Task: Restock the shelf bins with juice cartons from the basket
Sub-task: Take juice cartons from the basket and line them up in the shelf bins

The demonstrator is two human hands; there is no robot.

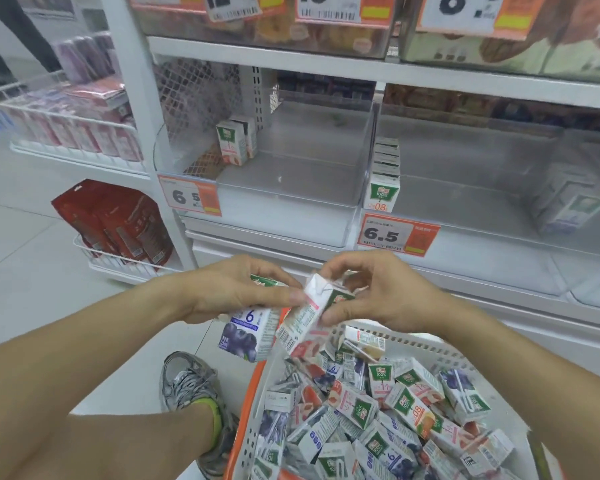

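Clear shelf bins point(291, 202) at upper centre stand nearly bare. You're mid-pick above the basket point(257, 403) of juice cartons at lower right: your left hand point(236, 289) grips a blueberry carton point(246, 336), your right hand point(378, 292) pinches a peach carton point(309, 313). Next, probably match each to its bin.

Basket point(326, 372) of cartons point(354, 408) below, before shelf bins point(291, 188).
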